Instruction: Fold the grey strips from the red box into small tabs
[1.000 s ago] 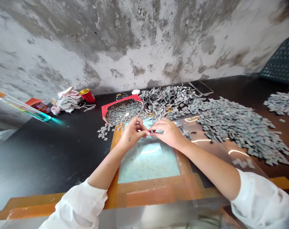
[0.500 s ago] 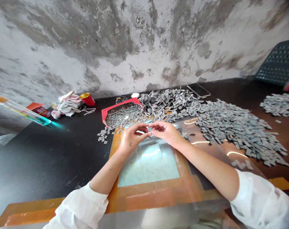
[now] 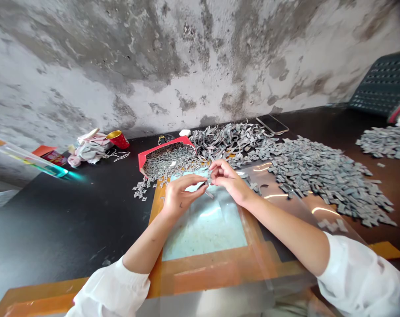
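My left hand (image 3: 180, 193) is closed in a pinch over the pale blue sheet (image 3: 203, 240), its thumb and forefinger on a small grey piece whose exact shape is mostly hidden by the fingers. Facing it, my right hand (image 3: 231, 181) has its thumb and fingertips bent together at the other side of that piece; what they grip is too small to make out. Just under the fingertips shows a short grey strip (image 3: 209, 193). Past my hands, a red-edged box (image 3: 142, 162) is full of small grey pieces (image 3: 173, 159).
Long grey strips (image 3: 233, 138) are heaped by the wall, with a phone (image 3: 272, 124) behind. A large pile of flat grey pieces (image 3: 325, 176) spreads rightward, near a dark perforated basket (image 3: 381, 88). At left stand a red cup (image 3: 119, 141), cloths (image 3: 90, 147) and a clear tube (image 3: 28, 158).
My right fingers have lifted and opened slightly from the left fingertips. A dark edge now shows at my left fingertips. The whole view has shifted a little.
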A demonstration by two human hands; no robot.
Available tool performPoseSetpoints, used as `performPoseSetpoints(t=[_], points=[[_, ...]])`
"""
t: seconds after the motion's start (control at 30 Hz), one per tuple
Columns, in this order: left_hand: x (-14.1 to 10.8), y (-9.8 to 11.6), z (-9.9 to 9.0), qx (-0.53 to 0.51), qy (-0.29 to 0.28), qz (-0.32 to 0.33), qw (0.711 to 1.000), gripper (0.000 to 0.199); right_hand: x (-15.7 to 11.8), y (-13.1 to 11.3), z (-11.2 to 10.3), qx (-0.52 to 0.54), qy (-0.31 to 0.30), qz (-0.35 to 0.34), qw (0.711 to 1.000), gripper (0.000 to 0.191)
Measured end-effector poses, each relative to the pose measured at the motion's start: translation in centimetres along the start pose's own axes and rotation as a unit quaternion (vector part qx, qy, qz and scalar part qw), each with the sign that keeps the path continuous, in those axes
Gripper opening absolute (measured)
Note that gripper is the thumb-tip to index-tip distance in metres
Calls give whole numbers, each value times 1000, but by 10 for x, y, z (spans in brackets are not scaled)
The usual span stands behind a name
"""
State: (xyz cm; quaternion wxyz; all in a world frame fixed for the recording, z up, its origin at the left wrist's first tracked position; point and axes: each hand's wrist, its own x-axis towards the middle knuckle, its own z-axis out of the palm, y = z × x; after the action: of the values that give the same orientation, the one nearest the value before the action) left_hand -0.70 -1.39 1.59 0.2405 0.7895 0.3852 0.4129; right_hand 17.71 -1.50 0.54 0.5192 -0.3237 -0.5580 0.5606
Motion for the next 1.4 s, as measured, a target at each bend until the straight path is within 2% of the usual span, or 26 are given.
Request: performPoseSetpoints(t=[0.2,0.33,0.53,0.6,0.7,0.87,1.0,1.1,1.2,1.4], points=[[3,-3,2,-33,-11,-94,995,19,-1,-2,1,-112,8,-20,993,13],[4,-9,4,-86,-28,-140,986,27,-1,1,-1,-159,26,-16,987,11],[7,-15,9,-290,-27,-247,924,41,3,6,-7,-156,31,1,987,15],[8,-14,9,-330,-20,-243,912,46,3,6,-7,-148,30,16,988,14],[8,-14,10,-364,-29,-207,908,46,2,5,-6,-131,16,32,991,19],[7,-16,9,-327,-32,-218,919,49,1,8,-7,-110,-29,24,993,23],[6,-15,9,-270,-12,-230,935,46,2,9,-8,-126,-8,24,992,19],[5,-14,8,-303,-22,-234,923,39,3,9,-8,-112,25,39,993,18],[4,-16,7,-348,-43,-222,910,41,3,8,-7,-57,39,66,995,19],[3,-19,8,-338,-36,-210,917,28,3,4,-5,-4,29,91,995,21]])
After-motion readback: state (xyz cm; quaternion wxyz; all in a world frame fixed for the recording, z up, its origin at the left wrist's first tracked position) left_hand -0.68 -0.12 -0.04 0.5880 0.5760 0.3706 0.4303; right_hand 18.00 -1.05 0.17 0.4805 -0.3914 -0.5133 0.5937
